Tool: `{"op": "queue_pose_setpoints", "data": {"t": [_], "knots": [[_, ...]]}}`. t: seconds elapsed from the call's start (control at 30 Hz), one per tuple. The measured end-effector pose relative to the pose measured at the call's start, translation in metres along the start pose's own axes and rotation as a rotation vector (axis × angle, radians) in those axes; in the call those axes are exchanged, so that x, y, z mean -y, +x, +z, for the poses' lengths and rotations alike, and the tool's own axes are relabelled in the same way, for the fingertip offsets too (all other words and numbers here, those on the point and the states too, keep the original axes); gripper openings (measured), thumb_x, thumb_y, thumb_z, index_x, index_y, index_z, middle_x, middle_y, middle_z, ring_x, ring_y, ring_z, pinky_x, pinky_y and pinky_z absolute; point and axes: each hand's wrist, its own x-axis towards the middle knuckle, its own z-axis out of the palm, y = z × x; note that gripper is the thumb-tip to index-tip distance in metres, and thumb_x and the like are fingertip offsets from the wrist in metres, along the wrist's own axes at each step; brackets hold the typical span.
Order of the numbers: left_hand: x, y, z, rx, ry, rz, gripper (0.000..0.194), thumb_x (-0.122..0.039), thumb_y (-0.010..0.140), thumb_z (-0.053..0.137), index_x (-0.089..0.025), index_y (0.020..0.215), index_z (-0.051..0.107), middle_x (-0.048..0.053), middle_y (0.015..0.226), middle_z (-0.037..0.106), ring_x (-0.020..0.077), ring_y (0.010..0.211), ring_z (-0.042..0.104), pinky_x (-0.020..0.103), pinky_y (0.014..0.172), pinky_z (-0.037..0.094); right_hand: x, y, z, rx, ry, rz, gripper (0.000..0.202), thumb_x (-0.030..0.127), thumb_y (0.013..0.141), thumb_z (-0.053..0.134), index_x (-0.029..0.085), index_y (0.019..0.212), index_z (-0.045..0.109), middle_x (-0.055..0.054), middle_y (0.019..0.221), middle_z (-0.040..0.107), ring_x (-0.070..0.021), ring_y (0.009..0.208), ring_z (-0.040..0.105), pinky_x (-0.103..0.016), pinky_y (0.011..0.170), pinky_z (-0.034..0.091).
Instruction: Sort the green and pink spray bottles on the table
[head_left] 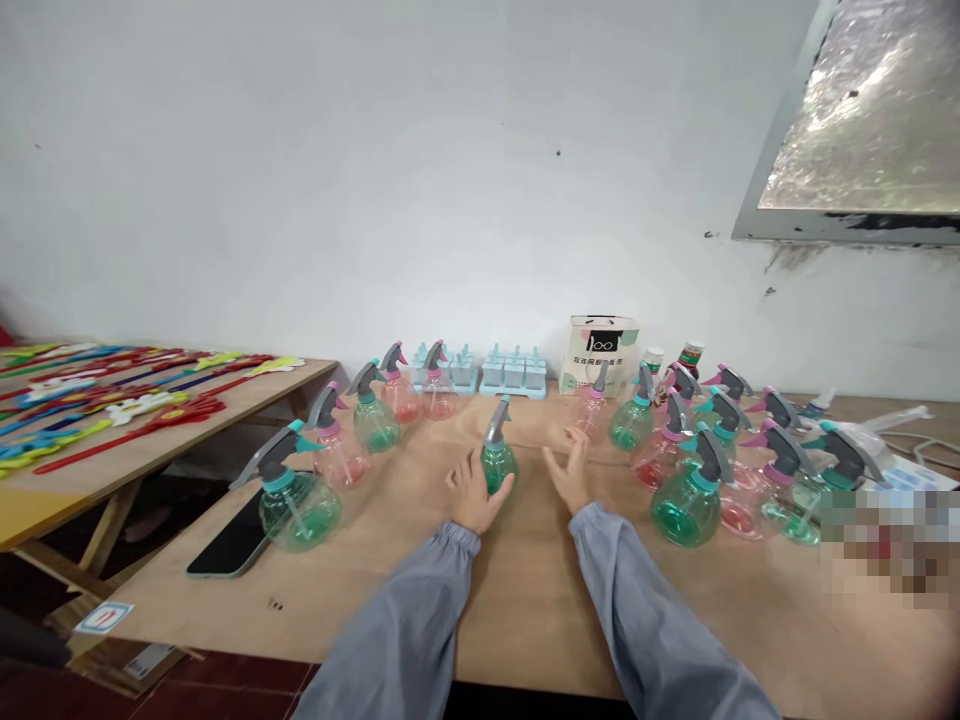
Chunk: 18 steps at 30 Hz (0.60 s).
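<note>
A green spray bottle with a grey and teal trigger head [498, 462] stands upright in the middle of the table. My left hand [474, 492] is at its left front side, thumb and fingers spread around the lower body; whether the skin touches it is hard to tell. To the right of the bottle, my right hand [570, 472] is apart from it, fingers spread and holding nothing. Just behind that hand stands a pink spray bottle [592, 412]. More green and pink spray bottles stand in groups at the left [300, 512] and right [686, 508].
Light blue molds [514, 372] and a printed paper bag [600, 355] stand by the wall, with small bottles [691, 355] beside. A black phone [234, 535] lies at left. Another table [150, 455] holds colourful flower-like sticks. Clear plastic [896, 420] and cables lie at right.
</note>
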Motion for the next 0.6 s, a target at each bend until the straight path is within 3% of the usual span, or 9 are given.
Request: {"op": "queue_pose_setpoints", "data": {"t": [0.07, 0.17, 0.23, 0.3, 0.37, 0.43, 0.53, 0.6], "knots": [[-0.008, -0.011, 0.006, 0.012, 0.022, 0.061, 0.068, -0.047, 0.087, 0.051, -0.014, 0.146, 0.042, 0.02, 0.136, 0.056, 0.0323, 0.127, 0.052, 0.05, 0.106, 0.036, 0.023, -0.01, 0.004, 0.144, 0.13, -0.064, 0.066, 0.056, 0.082, 0.064, 0.019, 0.133, 0.046, -0.016, 0.133, 0.053, -0.0284, 0.13, 0.05, -0.05, 0.114, 0.037], [-0.013, -0.022, 0.011, 0.057, 0.048, 0.238, 0.07, -0.05, 0.085, 0.055, -0.012, 0.144, 0.048, 0.022, 0.136, 0.057, 0.0339, 0.126, 0.054, 0.051, 0.106, 0.038, 0.05, -0.015, 0.005, 0.243, 0.258, -0.012, 0.076, 0.05, 0.079, 0.07, 0.019, 0.141, 0.04, -0.017, 0.14, 0.05, -0.0297, 0.137, 0.044, -0.052, 0.119, 0.031], [-0.008, -0.016, 0.007, 0.128, 0.04, 0.369, 0.073, -0.055, 0.077, 0.064, -0.016, 0.138, 0.056, 0.02, 0.133, 0.061, 0.0348, 0.123, 0.056, 0.05, 0.106, 0.039, 0.056, -0.014, 0.003, 0.257, 0.295, 0.056, 0.076, 0.048, 0.078, 0.07, 0.02, 0.142, 0.039, -0.016, 0.138, 0.052, -0.029, 0.135, 0.047, -0.051, 0.118, 0.033], [0.003, 0.005, -0.004, 0.184, 0.031, 0.412, 0.069, -0.054, 0.069, 0.074, -0.022, 0.129, 0.064, 0.014, 0.127, 0.065, 0.0336, 0.117, 0.059, 0.048, 0.106, 0.04, 0.056, -0.011, -0.001, 0.25, 0.332, 0.102, 0.076, 0.048, 0.078, 0.071, 0.021, 0.141, 0.039, -0.016, 0.135, 0.055, -0.0286, 0.131, 0.051, -0.051, 0.115, 0.037], [0.019, 0.04, -0.017, 0.16, 0.047, 0.341, 0.055, -0.045, 0.072, 0.074, -0.023, 0.121, 0.067, 0.012, 0.122, 0.067, 0.0325, 0.114, 0.061, 0.049, 0.106, 0.04, 0.054, -0.01, -0.004, 0.216, 0.382, 0.137, 0.078, 0.049, 0.078, 0.071, 0.021, 0.142, 0.036, -0.016, 0.133, 0.057, -0.0285, 0.127, 0.056, -0.05, 0.111, 0.042], [0.035, 0.083, -0.03, 0.068, 0.081, 0.213, 0.035, -0.034, 0.087, 0.059, -0.014, 0.115, 0.067, 0.019, 0.119, 0.064, 0.036, 0.117, 0.058, 0.056, 0.104, 0.039, 0.052, -0.009, -0.007, 0.2, 0.426, 0.155, 0.077, 0.049, 0.078, 0.071, 0.022, 0.141, 0.035, -0.016, 0.134, 0.058, -0.0286, 0.124, 0.059, -0.05, 0.108, 0.046], [0.05, 0.141, -0.041, -0.127, 0.067, -0.07, 0.027, -0.026, 0.096, 0.049, -0.008, 0.112, 0.061, 0.02, 0.117, 0.061, 0.0352, 0.119, 0.055, 0.056, 0.102, 0.042, 0.052, -0.009, -0.011, 0.241, 0.463, 0.159, 0.069, 0.049, 0.08, 0.068, 0.025, 0.139, 0.042, -0.014, 0.135, 0.059, -0.0277, 0.123, 0.059, -0.049, 0.108, 0.047], [0.053, 0.165, -0.042, -0.2, 0.012, -0.149, 0.032, -0.028, 0.097, 0.052, -0.006, 0.12, 0.057, 0.018, 0.121, 0.06, 0.0313, 0.12, 0.055, 0.053, 0.1, 0.046, 0.053, -0.009, -0.014, 0.268, 0.48, 0.156, 0.061, 0.047, 0.082, 0.064, 0.028, 0.137, 0.048, -0.012, 0.134, 0.061, -0.0265, 0.123, 0.06, -0.048, 0.11, 0.045]]}}
